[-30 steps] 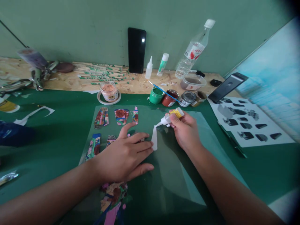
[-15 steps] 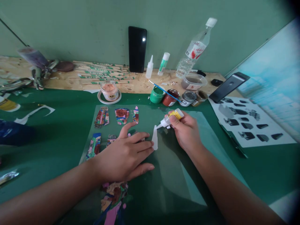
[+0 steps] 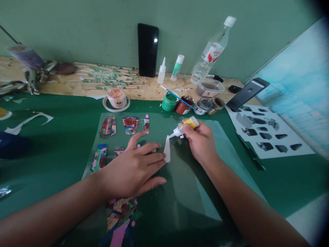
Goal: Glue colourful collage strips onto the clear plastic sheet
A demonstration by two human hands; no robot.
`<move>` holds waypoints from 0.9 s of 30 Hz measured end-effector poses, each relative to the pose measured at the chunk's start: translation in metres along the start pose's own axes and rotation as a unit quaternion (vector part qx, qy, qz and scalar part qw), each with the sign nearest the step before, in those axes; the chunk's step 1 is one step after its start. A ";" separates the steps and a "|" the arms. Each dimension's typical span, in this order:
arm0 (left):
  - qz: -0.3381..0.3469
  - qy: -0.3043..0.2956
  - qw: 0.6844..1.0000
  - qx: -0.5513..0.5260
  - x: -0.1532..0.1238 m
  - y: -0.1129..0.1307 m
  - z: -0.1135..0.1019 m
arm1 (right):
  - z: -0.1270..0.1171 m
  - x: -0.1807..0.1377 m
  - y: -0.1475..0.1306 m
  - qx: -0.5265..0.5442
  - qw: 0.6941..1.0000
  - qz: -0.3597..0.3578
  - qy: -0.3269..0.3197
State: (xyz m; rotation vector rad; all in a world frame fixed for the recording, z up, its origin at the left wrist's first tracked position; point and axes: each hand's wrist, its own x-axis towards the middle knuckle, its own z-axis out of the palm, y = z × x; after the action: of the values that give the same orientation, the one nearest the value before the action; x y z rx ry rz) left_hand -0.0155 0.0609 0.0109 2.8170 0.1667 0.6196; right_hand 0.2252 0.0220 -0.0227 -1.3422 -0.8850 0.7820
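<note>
My right hand (image 3: 203,140) grips a small glue bottle (image 3: 191,122) with a yellow label, tilted so that its thin nozzle points down to the left. The nozzle tip is at the upper end of a narrow white cut-out piece (image 3: 167,151). Spread flat on the clear sheet (image 3: 190,178), my left hand (image 3: 136,168) touches the left edge of that piece with its fingertips. Several multicoloured patterned pieces lie around this hand, among them one with a reddish-brown patch (image 3: 131,125) and one at the left (image 3: 98,157). Some are partly hidden under the hand. Colourful scraps (image 3: 122,216) lie nearer me.
Behind the sheet stand open paint jars (image 3: 169,102) with a blue brush (image 3: 177,96) across them, and a peach-coloured jar (image 3: 116,97). A phone (image 3: 148,49), glue stick (image 3: 177,67) and water bottle (image 3: 212,51) are farther back. A printed paper (image 3: 269,133) lies right.
The view has shifted slightly, so everything sits a little farther left. Both hands keep nearly the same pose, with the nozzle still at the white piece's upper end.
</note>
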 end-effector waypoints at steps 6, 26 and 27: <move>0.002 -0.001 1.000 0.006 -0.001 0.000 0.000 | -0.001 -0.002 -0.002 -0.004 1.000 -0.004 -0.024; 0.005 -0.005 1.000 0.010 0.000 0.000 0.000 | -0.001 -0.011 -0.017 -0.027 0.996 0.018 -0.089; 0.003 -0.005 1.000 0.011 0.000 0.000 0.000 | -0.001 -0.012 -0.018 -0.028 0.995 0.018 -0.091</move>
State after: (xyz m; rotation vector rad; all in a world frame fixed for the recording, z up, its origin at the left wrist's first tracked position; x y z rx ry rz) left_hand -0.0157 0.0610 0.0102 2.8434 0.1631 0.6077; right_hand 0.2204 0.0093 -0.0061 -1.3550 -1.0337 0.9245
